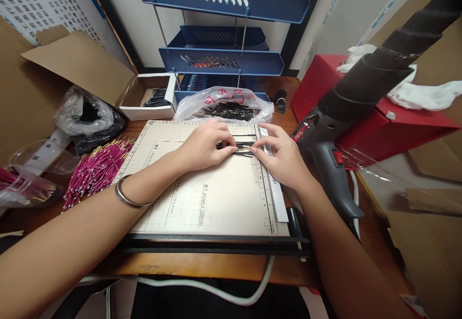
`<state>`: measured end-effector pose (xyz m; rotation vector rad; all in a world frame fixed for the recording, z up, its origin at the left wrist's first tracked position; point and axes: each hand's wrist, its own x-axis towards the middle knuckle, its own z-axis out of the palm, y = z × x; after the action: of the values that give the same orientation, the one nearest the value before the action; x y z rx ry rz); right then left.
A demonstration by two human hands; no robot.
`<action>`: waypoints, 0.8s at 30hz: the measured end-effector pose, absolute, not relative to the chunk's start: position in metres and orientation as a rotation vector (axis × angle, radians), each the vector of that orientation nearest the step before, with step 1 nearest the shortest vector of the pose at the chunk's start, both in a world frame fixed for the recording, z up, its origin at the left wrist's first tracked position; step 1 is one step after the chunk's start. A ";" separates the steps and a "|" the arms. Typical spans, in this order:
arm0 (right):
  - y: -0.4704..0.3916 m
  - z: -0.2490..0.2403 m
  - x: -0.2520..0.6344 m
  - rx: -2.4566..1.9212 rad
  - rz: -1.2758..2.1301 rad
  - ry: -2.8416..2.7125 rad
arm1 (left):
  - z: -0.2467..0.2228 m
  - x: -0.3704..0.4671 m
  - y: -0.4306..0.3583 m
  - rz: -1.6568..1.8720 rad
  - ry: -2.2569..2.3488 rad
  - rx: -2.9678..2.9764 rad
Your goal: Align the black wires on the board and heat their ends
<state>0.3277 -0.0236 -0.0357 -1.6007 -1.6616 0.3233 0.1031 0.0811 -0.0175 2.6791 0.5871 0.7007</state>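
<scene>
Between my hands a small bunch of black cords [244,148] with gold-coloured bits lies across the right part of a cream paper cutter board [216,198]. My left hand [205,146] pinches the bunch at its left end, thumb and fingers closed on it. At the right end, my right hand [277,154] has its thumb and forefinger closed on the cords' tips, the other fingers curved over the white strip along the board's edge. One separate black cord [246,135] lies just beyond the bunch.
Behind the board sit a plastic bag of black cords [231,110] and a white box [146,112]. Magenta cords [97,172] are heaped at left. A heat gun [335,155] and a red box [375,136] stand at right, under a blue rack [224,61] at the back.
</scene>
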 end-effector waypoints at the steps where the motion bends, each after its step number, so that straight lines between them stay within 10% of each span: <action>1: -0.024 -0.035 0.327 -1.604 0.328 -1.658 | -0.017 0.103 0.081 0.681 0.600 2.664; 24: -0.021 -0.036 0.321 -1.685 0.348 -1.554 | -0.003 0.118 0.067 0.568 1.084 2.399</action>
<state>0.3210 -0.0211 -0.0365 -1.6853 -1.5544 0.3475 0.1184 0.0667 -0.0025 2.3986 1.0841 0.5684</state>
